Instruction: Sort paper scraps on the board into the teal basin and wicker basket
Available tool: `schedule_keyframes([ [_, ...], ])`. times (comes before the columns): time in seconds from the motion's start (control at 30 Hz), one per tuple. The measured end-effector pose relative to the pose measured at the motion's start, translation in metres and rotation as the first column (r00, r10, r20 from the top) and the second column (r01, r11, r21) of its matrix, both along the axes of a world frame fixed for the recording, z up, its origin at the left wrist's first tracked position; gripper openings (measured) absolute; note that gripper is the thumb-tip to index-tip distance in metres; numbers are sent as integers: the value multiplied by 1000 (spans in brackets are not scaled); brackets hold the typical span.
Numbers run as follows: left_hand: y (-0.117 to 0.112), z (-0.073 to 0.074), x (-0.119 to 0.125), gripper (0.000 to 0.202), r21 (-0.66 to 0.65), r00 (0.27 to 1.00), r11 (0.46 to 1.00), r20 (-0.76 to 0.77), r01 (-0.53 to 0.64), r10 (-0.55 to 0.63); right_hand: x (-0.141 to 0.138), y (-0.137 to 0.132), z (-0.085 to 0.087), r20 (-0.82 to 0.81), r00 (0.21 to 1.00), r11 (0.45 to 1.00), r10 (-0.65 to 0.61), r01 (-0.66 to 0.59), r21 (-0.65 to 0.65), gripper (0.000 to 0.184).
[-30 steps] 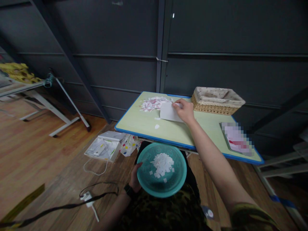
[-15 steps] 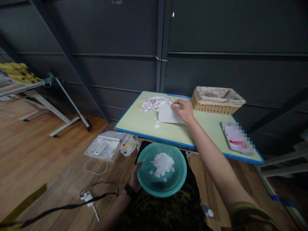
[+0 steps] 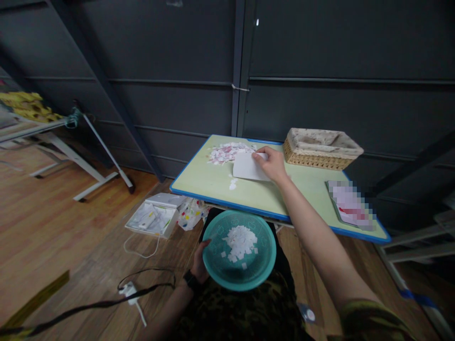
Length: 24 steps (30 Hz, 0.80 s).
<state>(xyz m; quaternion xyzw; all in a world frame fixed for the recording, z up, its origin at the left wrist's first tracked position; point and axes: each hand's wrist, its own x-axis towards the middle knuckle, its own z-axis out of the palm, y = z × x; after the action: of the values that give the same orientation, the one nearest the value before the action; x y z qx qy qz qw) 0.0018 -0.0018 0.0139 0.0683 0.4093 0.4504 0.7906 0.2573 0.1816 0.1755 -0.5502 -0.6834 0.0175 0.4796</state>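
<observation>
My right hand (image 3: 272, 163) reaches out over a green table (image 3: 249, 194) with a blue edge and grips a white card (image 3: 247, 166) that stands on the tabletop. Just left of the card lies a pile of white and pink paper scraps (image 3: 227, 152), with a few loose bits (image 3: 232, 184) nearer me. My left hand (image 3: 201, 265) grips the rim of a teal plastic basket (image 3: 240, 251), held below the table's near edge. White paper scraps (image 3: 240, 240) lie in the basket.
A wicker basket (image 3: 322, 148) stands at the table's back right, a booklet (image 3: 350, 204) near its right edge. On the wooden floor lie an open white box (image 3: 154, 215), a dotted bag (image 3: 192, 213) and a black cable (image 3: 106, 296). Another table's legs (image 3: 88, 166) stand at the left.
My right hand has slid the white card slightly left, towards the scrap pile. The teal basket and my left hand stay put.
</observation>
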Motion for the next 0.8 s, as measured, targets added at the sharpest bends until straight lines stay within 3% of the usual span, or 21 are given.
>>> schedule_keyframes([
  [0.3, 1, -3, -2, 35, 3, 1000, 1000, -6, -6, 6, -5, 1, -2, 3, 999, 999, 45, -45, -6, 25],
  [0.6, 1, -4, -2, 33, -9, 1000, 1000, -9, -10, 10, 5, -1, 6, -43, 997, 998, -67, 66, -4, 19],
  [0.8, 1, -4, -3, 35, -5, 1000, 1000, -12, -3, 3, 5, 2, 3, -62, 998, 999, 27, -29, -37, 19],
])
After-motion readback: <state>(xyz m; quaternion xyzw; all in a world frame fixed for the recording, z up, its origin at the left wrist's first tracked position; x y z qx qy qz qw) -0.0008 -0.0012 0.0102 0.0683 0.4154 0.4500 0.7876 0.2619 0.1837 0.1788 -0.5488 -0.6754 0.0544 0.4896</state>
